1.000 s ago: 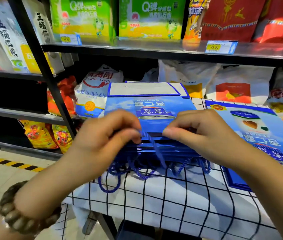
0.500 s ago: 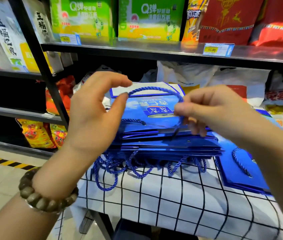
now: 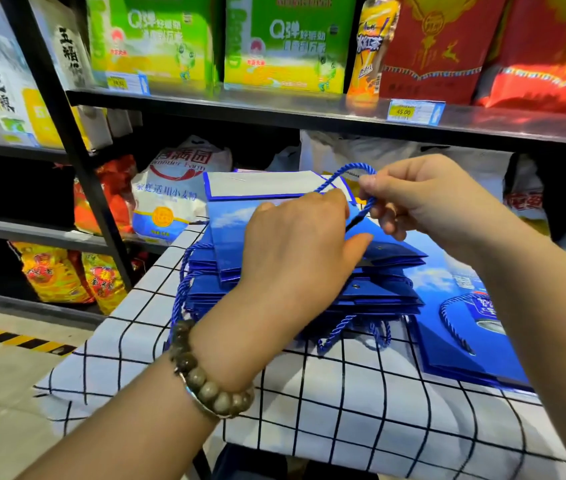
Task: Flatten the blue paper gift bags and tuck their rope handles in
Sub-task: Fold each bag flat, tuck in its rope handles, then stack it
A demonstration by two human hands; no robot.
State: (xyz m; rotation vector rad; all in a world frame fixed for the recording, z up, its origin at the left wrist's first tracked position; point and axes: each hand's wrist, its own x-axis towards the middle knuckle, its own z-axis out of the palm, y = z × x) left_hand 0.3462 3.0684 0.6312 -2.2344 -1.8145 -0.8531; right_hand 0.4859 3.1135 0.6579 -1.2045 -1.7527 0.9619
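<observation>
A stack of flattened blue paper gift bags (image 3: 383,292) lies on a table under a checked cloth (image 3: 309,403). My left hand (image 3: 295,244) lies palm down on the top bag (image 3: 229,233), fingers reaching toward its far edge. My right hand (image 3: 423,199) pinches the top bag's blue rope handle (image 3: 347,169), which loops up above the bag. Other rope handles (image 3: 340,332) hang loose from the stack's near edge. A second pile of flat blue bags (image 3: 461,341) lies to the right, one rope handle (image 3: 447,317) on top.
A black metal shelf rack (image 3: 309,112) stands right behind the table, holding green boxes (image 3: 285,43), red packages (image 3: 447,46) and flour sacks (image 3: 174,195). To the left is floor with a yellow-black stripe (image 3: 14,337).
My left hand has come down from the air onto the top bag. My right hand has carried the rope handle to the right and farther back. The view shifted left.
</observation>
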